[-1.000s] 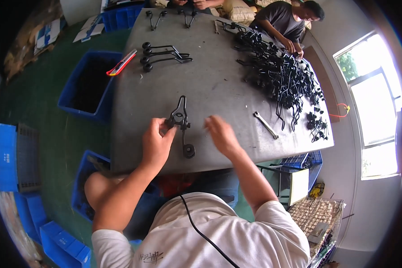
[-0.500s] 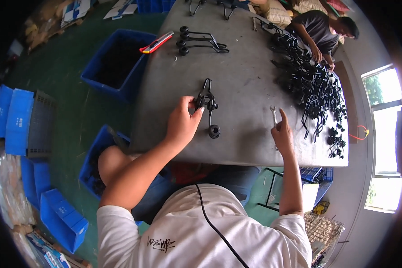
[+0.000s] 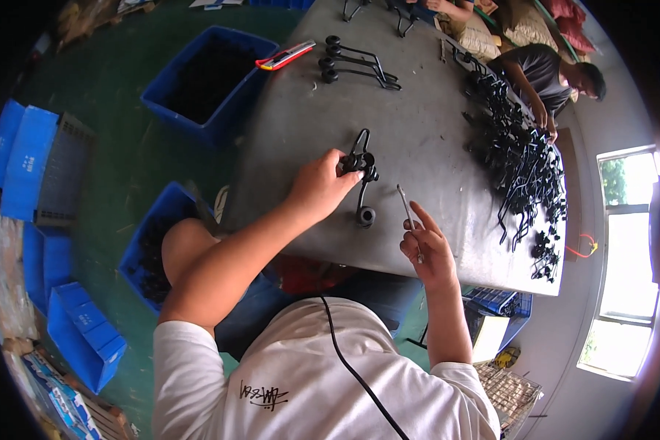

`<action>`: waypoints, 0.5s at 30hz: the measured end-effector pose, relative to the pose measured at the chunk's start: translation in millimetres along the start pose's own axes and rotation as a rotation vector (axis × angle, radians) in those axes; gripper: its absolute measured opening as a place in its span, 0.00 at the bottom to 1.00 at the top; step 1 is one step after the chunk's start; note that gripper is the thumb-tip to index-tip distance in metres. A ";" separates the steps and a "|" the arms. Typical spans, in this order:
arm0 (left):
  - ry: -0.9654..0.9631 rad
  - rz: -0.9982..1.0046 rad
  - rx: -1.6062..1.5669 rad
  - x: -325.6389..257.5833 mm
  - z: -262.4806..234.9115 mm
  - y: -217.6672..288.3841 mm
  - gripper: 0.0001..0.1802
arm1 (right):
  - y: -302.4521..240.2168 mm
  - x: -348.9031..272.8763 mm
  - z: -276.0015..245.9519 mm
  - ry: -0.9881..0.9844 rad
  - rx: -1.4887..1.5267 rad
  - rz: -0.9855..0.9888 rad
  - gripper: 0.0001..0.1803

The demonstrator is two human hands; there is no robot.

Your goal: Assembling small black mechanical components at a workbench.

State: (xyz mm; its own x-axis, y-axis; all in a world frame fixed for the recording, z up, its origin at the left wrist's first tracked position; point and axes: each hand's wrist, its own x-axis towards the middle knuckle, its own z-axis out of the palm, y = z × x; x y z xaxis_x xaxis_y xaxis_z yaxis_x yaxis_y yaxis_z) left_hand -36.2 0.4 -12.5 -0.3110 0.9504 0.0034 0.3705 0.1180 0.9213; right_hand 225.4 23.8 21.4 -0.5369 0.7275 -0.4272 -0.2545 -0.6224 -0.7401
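My left hand [image 3: 321,187] is closed around the middle of a black bent-rod bracket [image 3: 367,215] on the grey table. A narrow loop sticks out beyond my fingers at the far end, and a small round roller sits at the near end. Thumb and fingers partly hide the joint between them. To the right of the bracket, my right hand [image 3: 434,253] grips a slim silver wrench [image 3: 405,204]. The wrench's upper end points away from me toward the bracket, apart from it. My index finger stretches along the wrench.
Several black rod brackets with rollers [image 3: 359,66] and a red utility knife [image 3: 286,56] lie farther off on the table [image 3: 433,125]. A tangled heap of black parts [image 3: 521,161] covers its right side, where a co-worker [image 3: 535,77] handles them. Blue bins [image 3: 150,95] stand left.
My right hand has picked the wrench up off the table and brought it left, closer to the bracket. My left hand keeps its hold. The whole view has shifted slightly.
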 end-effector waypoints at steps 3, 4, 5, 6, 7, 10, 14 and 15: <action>0.208 0.100 -0.174 -12.5 11.0 3.2 0.18 | 3.0 -9.2 15.8 0.167 -0.011 -0.100 0.33; 0.208 0.108 -0.171 -13.0 10.6 3.1 0.18 | 7.3 -13.7 19.3 0.147 -0.105 -0.051 0.32; 0.245 0.170 -0.186 -12.7 10.4 2.0 0.18 | 12.1 -18.0 21.9 0.128 -0.198 -0.003 0.30; 0.279 0.232 -0.207 -12.5 13.5 2.1 0.17 | 17.8 -21.3 18.0 0.087 -0.287 0.031 0.28; 0.276 0.257 -0.186 -13.0 16.3 0.9 0.18 | 22.6 -20.8 13.1 0.087 -0.327 0.010 0.28; 0.329 0.397 -0.037 -16.6 22.7 -5.7 0.20 | 18.5 -17.4 17.8 0.151 -0.493 -0.212 0.26; 0.322 0.431 -0.024 -27.0 22.0 -13.6 0.22 | -7.1 -16.6 65.7 0.381 -0.819 -0.985 0.27; 0.330 0.453 -0.016 -27.2 24.1 -9.0 0.22 | -0.9 -7.0 52.7 0.395 -0.822 -0.992 0.27</action>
State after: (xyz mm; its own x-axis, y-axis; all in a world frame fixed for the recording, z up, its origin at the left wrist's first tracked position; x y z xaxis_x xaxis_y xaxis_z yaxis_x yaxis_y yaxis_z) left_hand -10.0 -19.6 -30.3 -0.3818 0.7645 0.5194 0.5186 -0.2880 0.8051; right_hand 187.0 4.0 52.5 -0.1081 0.8868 0.4494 0.2296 0.4621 -0.8566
